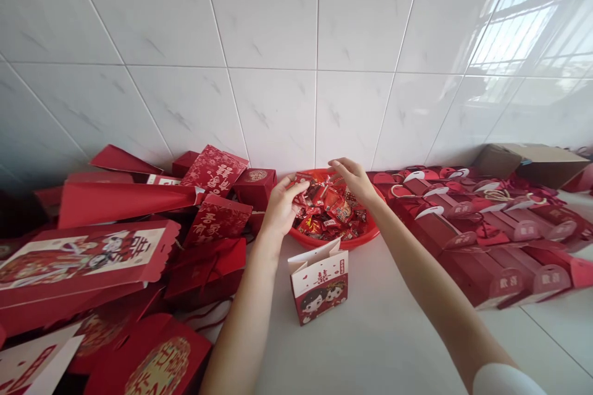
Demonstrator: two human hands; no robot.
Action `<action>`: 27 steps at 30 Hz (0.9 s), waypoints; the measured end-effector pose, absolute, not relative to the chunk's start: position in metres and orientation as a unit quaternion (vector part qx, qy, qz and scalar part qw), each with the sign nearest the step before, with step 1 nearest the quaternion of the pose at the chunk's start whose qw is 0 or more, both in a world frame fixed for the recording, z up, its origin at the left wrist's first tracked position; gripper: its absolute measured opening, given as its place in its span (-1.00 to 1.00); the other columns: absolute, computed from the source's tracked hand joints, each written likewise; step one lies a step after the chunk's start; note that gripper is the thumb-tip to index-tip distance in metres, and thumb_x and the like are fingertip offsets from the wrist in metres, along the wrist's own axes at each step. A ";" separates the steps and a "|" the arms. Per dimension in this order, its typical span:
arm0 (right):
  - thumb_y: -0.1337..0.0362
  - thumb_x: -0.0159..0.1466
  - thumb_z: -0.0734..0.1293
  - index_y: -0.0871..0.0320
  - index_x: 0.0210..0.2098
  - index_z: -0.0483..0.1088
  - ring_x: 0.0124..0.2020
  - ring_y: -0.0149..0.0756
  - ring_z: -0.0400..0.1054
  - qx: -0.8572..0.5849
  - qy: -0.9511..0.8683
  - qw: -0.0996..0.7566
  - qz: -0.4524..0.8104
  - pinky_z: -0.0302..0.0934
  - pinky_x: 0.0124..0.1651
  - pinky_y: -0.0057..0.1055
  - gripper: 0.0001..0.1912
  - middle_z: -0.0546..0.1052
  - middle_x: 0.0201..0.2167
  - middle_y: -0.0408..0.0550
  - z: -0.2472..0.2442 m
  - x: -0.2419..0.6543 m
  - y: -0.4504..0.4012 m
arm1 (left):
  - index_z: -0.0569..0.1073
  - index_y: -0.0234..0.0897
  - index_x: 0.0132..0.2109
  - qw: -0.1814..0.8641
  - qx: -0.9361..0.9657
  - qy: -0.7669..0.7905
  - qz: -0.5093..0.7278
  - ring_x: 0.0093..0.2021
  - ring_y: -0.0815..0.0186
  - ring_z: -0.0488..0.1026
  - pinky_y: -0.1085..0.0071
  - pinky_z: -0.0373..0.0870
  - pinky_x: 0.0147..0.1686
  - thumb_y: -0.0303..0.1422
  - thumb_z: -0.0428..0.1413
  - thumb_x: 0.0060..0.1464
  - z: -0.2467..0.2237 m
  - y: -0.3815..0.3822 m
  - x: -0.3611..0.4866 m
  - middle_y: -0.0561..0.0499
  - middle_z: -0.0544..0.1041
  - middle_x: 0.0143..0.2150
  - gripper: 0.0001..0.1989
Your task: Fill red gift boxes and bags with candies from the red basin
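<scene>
A red plastic basket (370, 236) full of wrapped candies (337, 207) stands against the tiled wall. At its left rim, my left hand (281, 205) is closed on a red wrapped candy (301, 196), partly hidden by my fingers and thumb. My right hand (353, 180) hovers over the basket's back right side, fingers bent and apart from the thumb, with nothing visible in it. Just in front of the basket, a small red and white paper gift box (320, 287) printed with two cartoon faces stands upright, its top open. Neither hand touches this box.
Red gift boxes and bags (115, 203) lie piled at the left. Rows of dark red handled boxes (500, 247) stand at the right, with a brown cardboard box (532, 163) behind them. The white tiled wall (273, 105) bounds the back of the pale surface (370, 333).
</scene>
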State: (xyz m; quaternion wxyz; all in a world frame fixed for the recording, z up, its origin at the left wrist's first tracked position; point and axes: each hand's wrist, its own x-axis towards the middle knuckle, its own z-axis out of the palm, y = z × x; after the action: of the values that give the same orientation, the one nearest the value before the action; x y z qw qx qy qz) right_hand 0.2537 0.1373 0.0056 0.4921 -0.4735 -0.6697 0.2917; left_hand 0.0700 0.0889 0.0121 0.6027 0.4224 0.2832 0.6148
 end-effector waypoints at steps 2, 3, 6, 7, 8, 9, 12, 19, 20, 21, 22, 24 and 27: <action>0.11 0.26 0.31 0.13 -0.21 0.48 -0.24 -0.19 0.44 -0.558 -0.686 0.396 0.247 0.30 -0.18 -0.34 -0.76 0.57 -0.32 -0.04 -0.002 0.269 0.162 | 0.50 -0.28 -0.37 0.588 0.404 0.282 0.641 -0.41 0.40 0.46 0.50 0.35 -0.44 -0.39 0.36 -0.30 0.017 0.089 0.063 0.11 0.54 -0.41 -0.73; 0.20 0.18 0.38 0.14 -0.29 0.48 -0.23 -0.14 0.45 -0.579 -0.690 0.363 0.237 0.29 -0.17 -0.32 -0.84 0.57 -0.36 -0.03 -0.006 0.276 0.173 | 0.48 -0.28 -0.37 0.582 0.398 0.281 0.651 -0.41 0.40 0.45 0.51 0.34 -0.43 -0.39 0.36 -0.30 0.019 0.089 0.059 0.12 0.53 -0.42 -0.73; 0.42 -0.02 0.45 0.14 -0.36 0.48 -0.15 0.00 0.45 -0.611 -0.700 0.295 0.223 0.28 -0.13 -0.28 -0.80 0.60 -0.33 0.04 -0.022 0.288 0.194 | 0.46 -0.27 -0.38 0.571 0.391 0.277 0.667 -0.41 0.41 0.44 0.50 0.33 -0.41 -0.39 0.36 -0.28 0.022 0.088 0.051 0.14 0.50 -0.43 -0.73; 0.46 -0.05 0.45 0.14 -0.33 0.49 -0.11 0.03 0.45 -0.615 -0.704 0.276 0.222 0.28 -0.11 -0.28 -0.73 0.61 -0.28 0.06 -0.028 0.289 0.198 | 0.45 -0.27 -0.38 0.570 0.392 0.276 0.668 -0.41 0.40 0.44 0.49 0.34 -0.39 -0.39 0.37 -0.28 0.022 0.088 0.050 0.14 0.50 -0.44 -0.72; 0.50 -0.09 0.43 0.14 -0.30 0.50 -0.08 0.05 0.44 -0.617 -0.709 0.257 0.223 0.29 -0.10 -0.28 -0.67 0.61 -0.24 0.07 -0.032 0.290 0.200 | 0.44 -0.27 -0.38 0.570 0.394 0.274 0.667 -0.40 0.39 0.45 0.48 0.35 -0.37 -0.39 0.36 -0.27 0.022 0.088 0.049 0.14 0.50 -0.44 -0.72; 0.54 -0.11 0.42 0.14 -0.27 0.50 -0.07 0.06 0.44 -0.618 -0.713 0.240 0.228 0.29 -0.09 -0.29 -0.61 0.61 -0.21 0.07 -0.036 0.290 0.201 | 0.44 -0.26 -0.39 0.571 0.396 0.272 0.666 -0.39 0.38 0.46 0.47 0.36 -0.36 -0.38 0.36 -0.27 0.022 0.087 0.049 0.14 0.50 -0.44 -0.72; 0.60 -0.16 0.39 0.13 -0.26 0.52 -0.09 0.06 0.46 -0.617 -0.718 0.198 0.254 0.31 -0.11 -0.29 -0.54 0.61 -0.23 0.04 -0.044 0.291 0.204 | 0.46 -0.27 -0.36 0.577 0.401 0.274 0.657 -0.37 0.37 0.46 0.48 0.34 -0.39 -0.38 0.35 -0.27 0.020 0.087 0.051 0.12 0.52 -0.41 -0.73; 0.40 0.10 0.42 0.18 -0.34 0.45 -0.45 -0.22 0.45 -0.628 -0.678 0.179 0.337 0.35 -0.38 -0.38 -0.89 0.52 -0.50 -0.07 -0.048 0.293 0.214 | 0.50 -0.29 -0.33 0.584 0.399 0.270 0.654 -0.37 0.39 0.44 0.51 0.30 -0.42 -0.38 0.38 -0.31 0.021 0.086 0.055 0.09 0.54 -0.39 -0.69; 0.35 0.14 0.42 0.19 -0.39 0.43 -0.50 -0.24 0.43 -0.631 -0.670 0.180 0.348 0.34 -0.42 -0.39 -0.92 0.49 -0.55 -0.08 -0.049 0.293 0.215 | 0.50 -0.29 -0.34 0.587 0.397 0.269 0.652 -0.37 0.38 0.45 0.49 0.32 -0.41 -0.38 0.38 -0.32 0.022 0.085 0.055 0.09 0.54 -0.39 -0.69; 0.31 0.17 0.43 0.19 -0.43 0.41 -0.54 -0.26 0.41 -0.634 -0.661 0.181 0.358 0.32 -0.46 -0.40 -0.88 0.46 -0.60 -0.09 -0.050 0.292 0.216 | 0.50 -0.29 -0.35 0.590 0.395 0.269 0.651 -0.37 0.37 0.45 0.48 0.34 -0.40 -0.38 0.38 -0.33 0.023 0.084 0.055 0.08 0.54 -0.39 -0.69; 0.28 0.17 0.45 0.18 -0.46 0.39 -0.57 -0.27 0.38 -0.637 -0.654 0.184 0.365 0.30 -0.50 -0.41 -0.83 0.43 -0.63 -0.10 -0.052 0.292 0.218 | 0.49 -0.29 -0.36 0.592 0.392 0.271 0.650 -0.37 0.37 0.45 0.47 0.36 -0.40 -0.38 0.38 -0.34 0.024 0.084 0.054 0.08 0.54 -0.39 -0.69; 0.26 0.13 0.50 0.16 -0.53 0.35 -0.62 -0.31 0.33 -0.640 -0.641 0.193 0.376 0.26 -0.54 -0.43 -0.74 0.38 -0.69 -0.13 -0.055 0.292 0.220 | 0.49 -0.29 -0.37 0.591 0.388 0.275 0.651 -0.38 0.37 0.45 0.47 0.36 -0.41 -0.38 0.39 -0.35 0.025 0.083 0.054 0.09 0.54 -0.40 -0.68; 0.29 0.07 0.53 0.15 -0.59 0.32 -0.64 -0.38 0.25 -0.636 -0.630 0.222 0.386 0.20 -0.56 -0.45 -0.69 0.33 -0.72 -0.17 -0.058 0.294 0.222 | 0.50 -0.30 -0.35 0.587 0.391 0.274 0.654 -0.38 0.38 0.44 0.48 0.37 -0.42 -0.38 0.39 -0.35 0.026 0.083 0.054 0.09 0.54 -0.39 -0.68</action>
State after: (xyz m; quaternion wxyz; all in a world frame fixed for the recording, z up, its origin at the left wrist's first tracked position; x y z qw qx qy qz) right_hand 0.2938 0.2215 -0.0575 0.2217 -0.6363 -0.6304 0.3855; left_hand 0.0539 0.0829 0.0256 0.5865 0.3912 0.2743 0.6539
